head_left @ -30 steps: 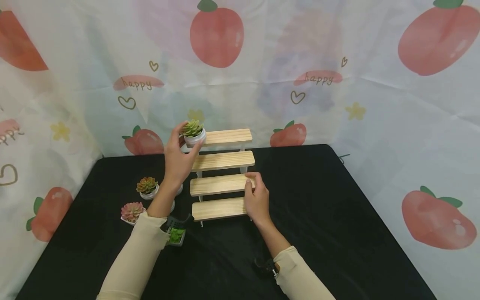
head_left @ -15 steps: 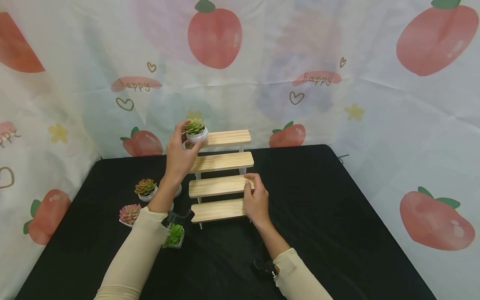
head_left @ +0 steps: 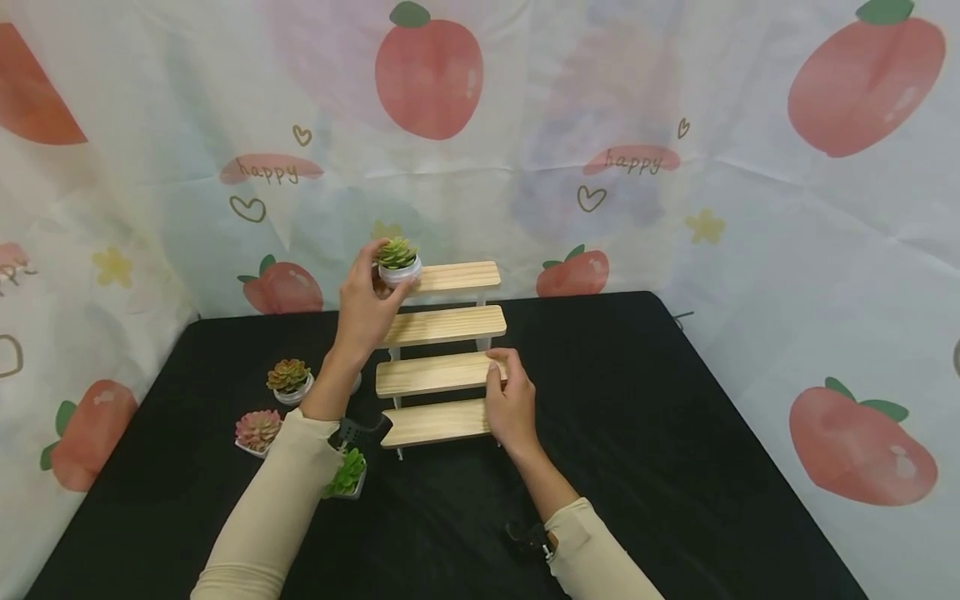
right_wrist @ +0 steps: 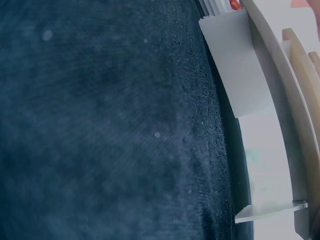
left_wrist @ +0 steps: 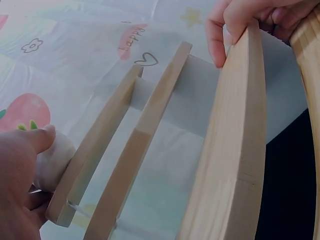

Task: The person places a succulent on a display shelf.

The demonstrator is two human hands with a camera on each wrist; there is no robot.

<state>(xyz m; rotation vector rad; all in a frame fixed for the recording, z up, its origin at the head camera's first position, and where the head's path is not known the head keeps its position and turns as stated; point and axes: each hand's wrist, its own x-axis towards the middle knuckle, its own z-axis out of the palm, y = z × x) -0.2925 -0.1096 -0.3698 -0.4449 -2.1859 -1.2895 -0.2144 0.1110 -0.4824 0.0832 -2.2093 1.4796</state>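
Observation:
My left hand holds a small green succulent in a white round pot, thumb and fingers on either side of it. The pot is at the left end of the top board of a four-step wooden display stand. In the left wrist view the white pot touches the end of a board, its plant mostly hidden by the hand. My right hand grips the right end of the second board from the bottom. The right wrist view shows the stand's white side supports up close.
Left of the stand, on the black tablecloth, are an orange-green succulent, a pink one and a bright green one in pots. Another pot is mostly hidden behind the left forearm. A fruit-print curtain hangs behind.
My left hand has shifted slightly right with the potted succulent, farther over the top board's left end. The right hand keeps its grip on the stand. The camera view has drifted a little.

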